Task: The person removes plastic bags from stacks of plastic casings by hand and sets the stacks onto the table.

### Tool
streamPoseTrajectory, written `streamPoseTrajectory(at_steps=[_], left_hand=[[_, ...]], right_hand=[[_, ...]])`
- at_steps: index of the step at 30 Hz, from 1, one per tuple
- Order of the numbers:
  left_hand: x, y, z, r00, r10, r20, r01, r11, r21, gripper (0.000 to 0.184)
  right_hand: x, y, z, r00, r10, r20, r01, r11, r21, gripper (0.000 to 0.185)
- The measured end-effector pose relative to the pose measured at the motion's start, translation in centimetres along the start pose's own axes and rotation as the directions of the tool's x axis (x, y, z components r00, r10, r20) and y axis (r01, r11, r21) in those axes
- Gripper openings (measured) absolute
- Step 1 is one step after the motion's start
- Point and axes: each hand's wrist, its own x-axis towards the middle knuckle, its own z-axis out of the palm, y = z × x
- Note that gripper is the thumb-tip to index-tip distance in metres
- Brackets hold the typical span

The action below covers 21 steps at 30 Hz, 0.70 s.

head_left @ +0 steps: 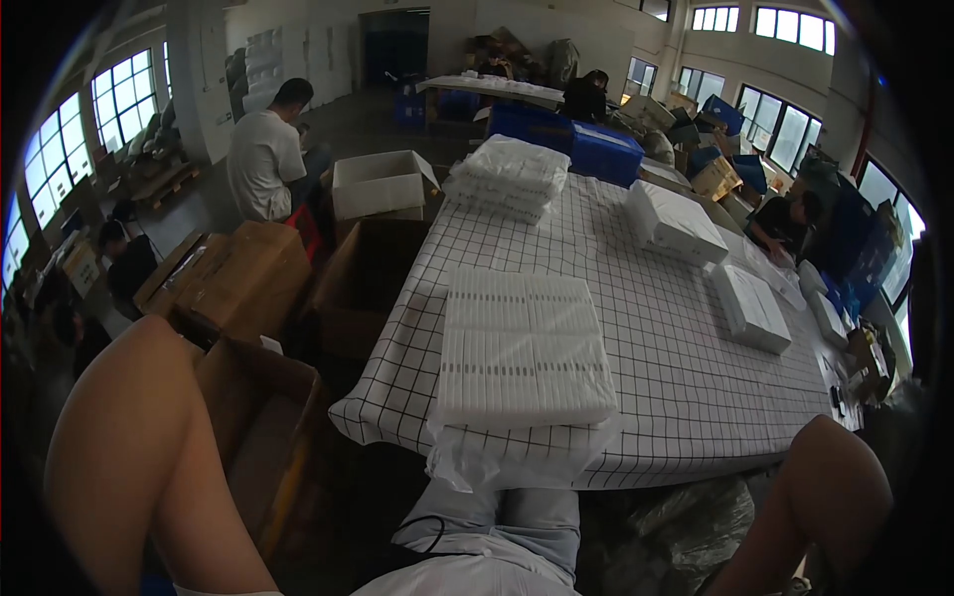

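Left hand and right hand are both outside the view; whether their fingers are apart, together or clamped on anything cannot be told. Bare left arm (129,437) is bent, elbow raised, at the left; bare right arm (835,487) is bent likewise at the right. Between the arms, at the near edge of the table with the white, black-gridded cloth (666,397), lies the clear plastic bag of thin white rectangular pieces (527,353), packed in two rows. The bag's loose, crumpled clear end (507,457) hangs over the table edge, just above the wearer's light blue trousers (537,521). Farther along the table: a pile of plastic-wrapped white packs (512,169) at the far left, a white rectangular pack (676,221) at the far right, and a second white pack (752,308) nearer on the right side. Two blue bins (606,151) stand beyond the far end. Left of the table: an open brown cardboard box (263,447) near the left arm, a closed brown carton (248,283) behind it, and an open white carton (378,189) farther back. A person in a white shirt (263,164) sits beside the cartons; a person in dark clothing (780,226) is at the table's right side.
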Motion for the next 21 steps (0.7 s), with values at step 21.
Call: streamPoseTrajectory(at_steps=[21], left_hand=[[-4.4,-3.6,4.5,0.991,-0.136,0.009,0.129,0.917,-0.377,0.045]], right_hand=[[-9.2,1.1,14.6,0.848,0.117,0.517,-0.482,0.576,0.661,0.024]])
